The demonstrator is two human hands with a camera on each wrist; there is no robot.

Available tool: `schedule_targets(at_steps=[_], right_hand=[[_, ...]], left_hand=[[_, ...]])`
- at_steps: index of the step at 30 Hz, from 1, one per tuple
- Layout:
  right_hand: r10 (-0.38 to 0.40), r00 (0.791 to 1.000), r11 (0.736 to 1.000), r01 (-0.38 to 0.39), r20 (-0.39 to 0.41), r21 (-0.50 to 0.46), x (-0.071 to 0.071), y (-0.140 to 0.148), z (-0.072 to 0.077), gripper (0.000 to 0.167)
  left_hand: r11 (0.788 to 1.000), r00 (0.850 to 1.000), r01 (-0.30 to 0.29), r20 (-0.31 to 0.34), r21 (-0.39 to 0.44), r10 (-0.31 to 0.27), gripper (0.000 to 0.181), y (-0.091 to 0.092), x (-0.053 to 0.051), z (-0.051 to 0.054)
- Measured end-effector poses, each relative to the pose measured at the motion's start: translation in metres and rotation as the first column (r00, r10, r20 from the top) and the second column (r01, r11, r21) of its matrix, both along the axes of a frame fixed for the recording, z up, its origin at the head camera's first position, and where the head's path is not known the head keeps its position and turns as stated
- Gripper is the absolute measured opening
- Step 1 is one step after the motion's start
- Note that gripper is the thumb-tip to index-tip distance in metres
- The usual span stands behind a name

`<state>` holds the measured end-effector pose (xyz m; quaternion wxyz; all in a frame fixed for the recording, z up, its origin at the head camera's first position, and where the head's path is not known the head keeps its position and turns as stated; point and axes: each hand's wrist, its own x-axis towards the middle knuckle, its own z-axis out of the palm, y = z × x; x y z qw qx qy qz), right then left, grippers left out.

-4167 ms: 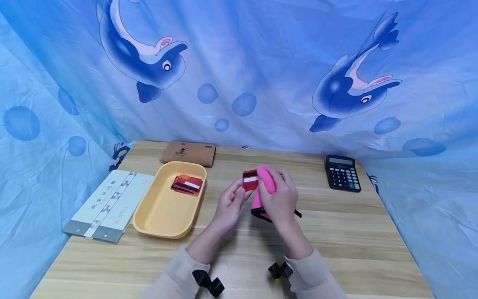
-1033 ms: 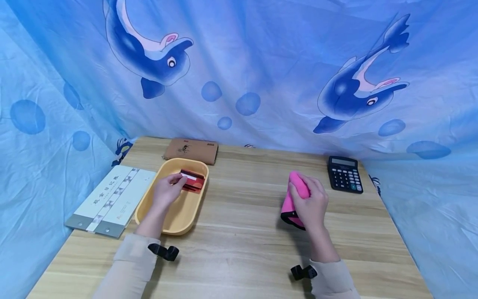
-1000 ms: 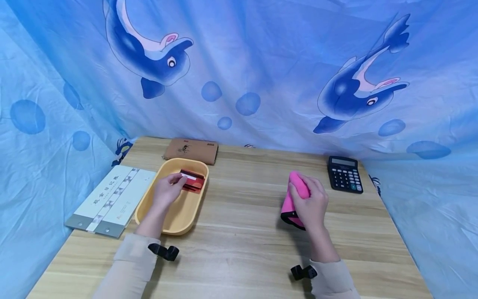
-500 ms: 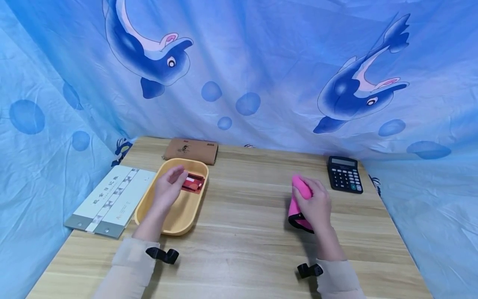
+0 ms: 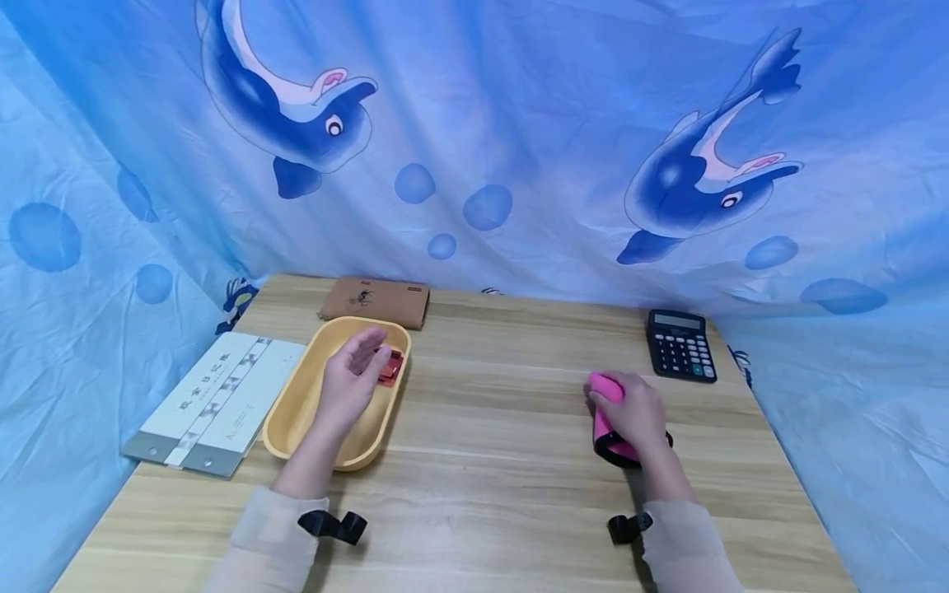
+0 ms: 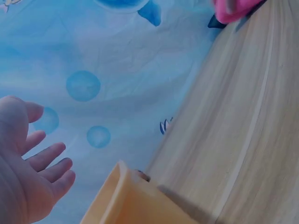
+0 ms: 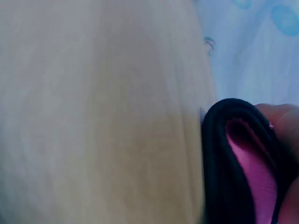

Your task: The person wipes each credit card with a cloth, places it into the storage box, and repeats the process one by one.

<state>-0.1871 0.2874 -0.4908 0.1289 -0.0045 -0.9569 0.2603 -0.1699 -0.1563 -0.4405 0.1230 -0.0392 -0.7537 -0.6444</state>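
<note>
My left hand [image 5: 350, 383] is held over the yellow tray [image 5: 285, 416], its fingers loosely spread with nothing in them, as the left wrist view also shows. Red cards [image 5: 391, 367] lie in the tray's far right part, partly hidden behind that hand. On the right side of the table, my right hand [image 5: 639, 412] grips a pink pouch [image 5: 604, 422] with black edging. In the right wrist view the pouch's black-rimmed mouth [image 7: 229, 105] gapes a little, showing a pink inside; whether anything is in it I cannot tell.
A brown wallet [image 5: 378, 301] lies behind the tray. A white and grey ledger book [image 5: 218, 399] sits to the tray's left. At the back right is a black calculator [image 5: 680, 346]. A blue dolphin curtain [image 5: 474, 123] hangs behind the wooden table [image 5: 482, 461].
My left hand carried a red card from beside the pouch to the tray, let it go onto the other cards, and rose slightly. The right hand moved right and nearer with the pouch.
</note>
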Motion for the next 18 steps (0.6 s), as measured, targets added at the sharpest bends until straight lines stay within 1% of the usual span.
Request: schedule_targets(at_steps=[1,3,7,9,10,12,13,15,18], right_hand=[[0.005,0.999,1.0,-0.005,0.033,0.014,-0.001,0.002,-0.002,0.048],[0.015,0.997,0.999,-0.017,0.072,0.027,-0.003,0.006,-0.004,0.049],[0.024,0.995,1.0,-0.025,0.098,0.009,0.0,0.008,-0.002,0.055],[0.037,0.993,0.999,-0.037,0.113,-0.001,0.003,0.007,0.0,0.06],[0.04,0.992,0.999,-0.039,0.12,-0.004,0.004,0.006,0.002,0.063],[0.041,0.992,0.999,-0.041,0.117,-0.004,0.008,0.004,0.005,0.069],[0.041,0.994,0.999,-0.042,0.102,0.002,0.01,0.003,0.008,0.071],[0.035,0.998,0.999,-0.036,0.053,0.017,0.012,0.0,0.014,0.073],[0.023,0.998,0.999,-0.021,-0.052,0.043,0.016,-0.007,0.026,0.074]], left_hand=[[1.0,1.0,-0.002,-0.011,-0.014,0.002,0.043,0.002,0.001,-0.001],[0.999,1.0,-0.008,-0.023,-0.041,0.007,0.042,0.005,0.002,-0.002],[0.997,0.999,-0.006,-0.032,-0.082,0.004,0.039,0.01,0.005,-0.002],[0.99,0.998,-0.013,-0.06,-0.138,0.005,0.038,0.011,0.007,-0.002],[0.985,0.997,-0.018,-0.083,-0.173,0.004,0.037,0.011,0.007,-0.001],[0.963,0.99,-0.038,-0.138,-0.268,0.001,0.038,0.012,0.008,0.0],[0.947,0.986,-0.048,-0.167,-0.318,-0.006,0.039,0.013,0.008,0.0],[0.904,0.976,-0.066,-0.216,-0.423,-0.03,0.04,0.015,0.008,0.001],[0.833,0.967,-0.068,-0.241,-0.55,-0.081,0.045,0.018,0.008,0.003]])
